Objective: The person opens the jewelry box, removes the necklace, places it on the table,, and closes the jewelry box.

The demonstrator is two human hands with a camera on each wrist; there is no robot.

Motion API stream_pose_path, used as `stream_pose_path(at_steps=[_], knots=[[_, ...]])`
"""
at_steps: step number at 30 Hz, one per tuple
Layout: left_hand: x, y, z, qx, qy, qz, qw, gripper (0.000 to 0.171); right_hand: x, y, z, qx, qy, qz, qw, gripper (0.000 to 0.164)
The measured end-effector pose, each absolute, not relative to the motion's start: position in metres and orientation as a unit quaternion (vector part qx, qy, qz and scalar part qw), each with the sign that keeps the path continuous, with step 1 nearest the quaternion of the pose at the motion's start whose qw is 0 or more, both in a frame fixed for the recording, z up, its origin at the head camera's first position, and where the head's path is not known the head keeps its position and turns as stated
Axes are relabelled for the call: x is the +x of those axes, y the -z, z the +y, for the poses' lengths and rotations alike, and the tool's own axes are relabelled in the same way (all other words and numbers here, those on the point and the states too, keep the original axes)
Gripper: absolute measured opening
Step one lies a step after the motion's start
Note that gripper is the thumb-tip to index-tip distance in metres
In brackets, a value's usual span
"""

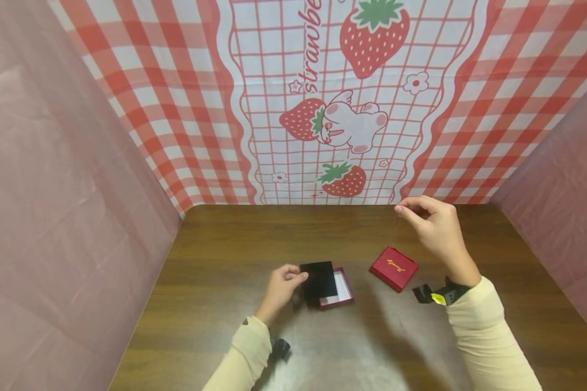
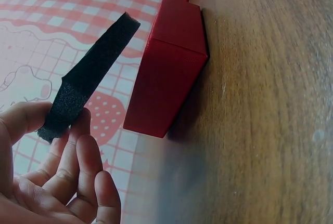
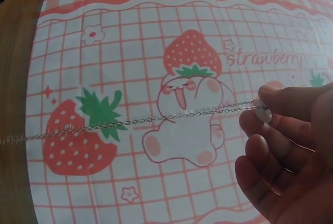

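Observation:
My left hand (image 1: 282, 283) pinches a thin black foam pad (image 1: 318, 278) by its left edge, between thumb and fingers. In the left wrist view the pad (image 2: 86, 76) is tilted and held beside the red box base (image 2: 165, 73). From the head view, the pad covers part of this open base (image 1: 349, 296), whose inside is white. Raised above the back right of the table, my right hand (image 1: 436, 227) pinches a fine silver necklace chain (image 3: 156, 119). A small pale ring-like piece (image 3: 264, 112) shows at its fingertips. The chain's far end runs out of the right wrist view.
A red box lid (image 1: 394, 269) with gold lettering lies on the wooden table (image 1: 215, 239), right of the base. Behind the table hangs a strawberry-patterned checked cloth (image 1: 176, 81). Pink curtains (image 1: 54, 190) stand at both sides.

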State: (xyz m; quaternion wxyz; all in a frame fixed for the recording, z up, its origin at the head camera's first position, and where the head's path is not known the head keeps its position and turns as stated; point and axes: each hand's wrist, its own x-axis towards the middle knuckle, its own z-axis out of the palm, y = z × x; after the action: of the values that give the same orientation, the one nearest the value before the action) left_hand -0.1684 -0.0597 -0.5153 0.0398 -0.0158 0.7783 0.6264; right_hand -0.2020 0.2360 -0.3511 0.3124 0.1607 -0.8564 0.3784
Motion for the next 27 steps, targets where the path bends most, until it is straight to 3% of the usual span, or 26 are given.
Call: stream_pose_path(at_steps=[17,23,27], knots=[[-0.167,0.518,-0.061,-0.014,-0.628,0.777,0.046,0.031,-0.193,0.349,0.226,0.199,-0.367,-0.871,0.26,0.007],[-0.168,0.518,-0.061,-0.018,-0.629,0.775,0.053,0.031,-0.209,0.354,0.227,0.2,-0.332,-0.896,0.219,0.007],[-0.168,0.519,-0.06,-0.016,-0.63,0.774,0.055,0.031,-0.224,0.358,0.227,0.179,-0.339,-0.892,0.239,0.011]])
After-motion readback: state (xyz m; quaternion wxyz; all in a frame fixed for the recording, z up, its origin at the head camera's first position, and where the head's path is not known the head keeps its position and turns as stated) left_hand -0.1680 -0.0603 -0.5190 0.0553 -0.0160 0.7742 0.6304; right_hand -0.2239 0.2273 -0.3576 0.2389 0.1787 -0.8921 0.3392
